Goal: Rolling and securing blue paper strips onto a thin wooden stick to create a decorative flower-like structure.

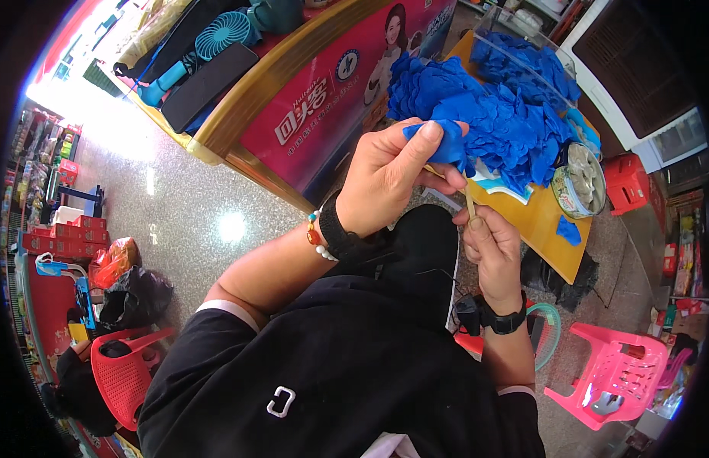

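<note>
In the middle of the frame, the left hand [385,179] pinches a small blue petal piece [446,145] between thumb and fingers; its grip is tight on the piece. Just below and to the right, the right hand [492,248] has its grip closed around a thin wooden stick [469,200]. The stick points up toward the blue piece, and its top end meets the piece under the left thumb.

Behind the hands, in the upper right of the frame, a big heap of blue petal pieces [515,122] lies on a yellow counter [541,225]. A round tin [579,183] sits on the counter at the right of the heap. A clear plastic box [522,46] with more blue pieces stands at the top right.

A pink plastic chair [614,374] is in the lower right. A red plastic chair [121,374] is in the lower left, on the shiny grey floor [186,206]. A teal fan [224,34] lies in the upper left.
</note>
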A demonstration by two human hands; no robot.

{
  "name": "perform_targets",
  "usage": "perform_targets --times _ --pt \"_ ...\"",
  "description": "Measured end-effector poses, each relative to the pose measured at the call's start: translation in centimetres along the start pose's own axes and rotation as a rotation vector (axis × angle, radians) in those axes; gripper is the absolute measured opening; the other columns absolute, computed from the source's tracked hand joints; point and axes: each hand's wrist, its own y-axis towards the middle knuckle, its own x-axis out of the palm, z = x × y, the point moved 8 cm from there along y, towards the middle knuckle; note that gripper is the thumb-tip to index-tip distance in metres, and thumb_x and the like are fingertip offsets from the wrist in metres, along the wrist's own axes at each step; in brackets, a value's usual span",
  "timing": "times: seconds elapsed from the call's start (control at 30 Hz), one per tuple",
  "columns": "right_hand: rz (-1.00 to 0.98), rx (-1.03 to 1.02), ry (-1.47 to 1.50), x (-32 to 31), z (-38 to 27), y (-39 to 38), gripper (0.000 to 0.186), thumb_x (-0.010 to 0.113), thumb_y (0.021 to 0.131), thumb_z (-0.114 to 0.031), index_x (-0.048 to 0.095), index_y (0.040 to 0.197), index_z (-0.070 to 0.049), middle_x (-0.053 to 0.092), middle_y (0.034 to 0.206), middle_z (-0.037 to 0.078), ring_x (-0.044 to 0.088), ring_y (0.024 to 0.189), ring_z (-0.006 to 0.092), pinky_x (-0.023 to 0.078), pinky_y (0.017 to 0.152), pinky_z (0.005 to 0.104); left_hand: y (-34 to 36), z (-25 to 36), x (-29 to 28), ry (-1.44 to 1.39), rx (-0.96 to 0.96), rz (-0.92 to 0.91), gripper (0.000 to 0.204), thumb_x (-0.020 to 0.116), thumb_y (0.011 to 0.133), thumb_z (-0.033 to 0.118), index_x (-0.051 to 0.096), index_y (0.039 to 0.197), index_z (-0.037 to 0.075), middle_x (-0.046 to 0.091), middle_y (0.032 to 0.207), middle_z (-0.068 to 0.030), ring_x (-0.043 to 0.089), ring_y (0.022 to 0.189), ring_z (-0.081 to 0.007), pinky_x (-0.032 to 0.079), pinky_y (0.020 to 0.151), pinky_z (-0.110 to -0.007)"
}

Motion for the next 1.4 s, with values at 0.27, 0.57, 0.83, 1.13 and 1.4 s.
perform_targets --times 0.27,0.57,0.83,1.13,1.4 --pt "-0.048 -0.099 0.073 0.4 -0.3 -0.3 0.024 0.050 0.097 -0.019 0.059 0.098 0.003 0.039 0.063 -0.007 0.028 0.051 -0.0003 0.019 0.045 0.0175 0.0 -0.5 0.7 -0.100 -0.074 -0.095 0.039 0.043 0.099 0.029 0.058 0.113 -0.004 0.066 0.088 -0.0128 0.066 0.070 -0.0173 0.056 0.065 -0.029" --pt "0.028 -0.023 -0.059 -0.1 0.3 -0.2 0.022 0.050 0.096 -0.018 0.061 0.095 0.001 0.039 0.062 -0.007 0.030 0.052 0.0003 0.021 0.046 0.0179 -0.1 -0.7 -0.1 -0.023 -0.020 -0.041 0.040 0.042 0.099 0.031 0.059 0.109 -0.004 0.066 0.088 -0.0130 0.066 0.068 -0.0167 0.056 0.064 -0.029" --pt "-0.050 -0.127 0.089 0.4 -0.2 -0.5 0.023 0.051 0.096 -0.019 0.060 0.095 0.003 0.040 0.062 -0.007 0.031 0.052 0.0012 0.020 0.046 0.0187 -0.3 -0.7 0.7 -0.108 -0.090 -0.108 0.040 0.042 0.099 0.031 0.060 0.106 -0.003 0.066 0.090 -0.0131 0.065 0.068 -0.0165 0.056 0.065 -0.028" --pt "-0.023 -0.072 0.076 0.3 0.2 -0.2 0.024 0.050 0.096 -0.020 0.059 0.097 0.003 0.038 0.062 -0.007 0.029 0.051 0.0003 0.018 0.045 0.0186 -0.5 -0.6 0.7 -0.026 -0.040 -0.049 0.038 0.043 0.099 0.031 0.061 0.102 -0.003 0.065 0.086 -0.0109 0.065 0.068 -0.0153 0.055 0.063 -0.027" --pt "-0.006 -0.086 0.092 0.4 0.3 -0.5 0.023 0.051 0.096 -0.019 0.060 0.097 0.001 0.038 0.062 -0.008 0.029 0.051 0.0000 0.019 0.045 0.0185 -0.9 -1.0 0.8 0.030 0.019 -0.078 0.035 0.044 0.099 0.029 0.059 0.105 -0.002 0.065 0.087 -0.0112 0.065 0.068 -0.0154 0.056 0.062 -0.027"
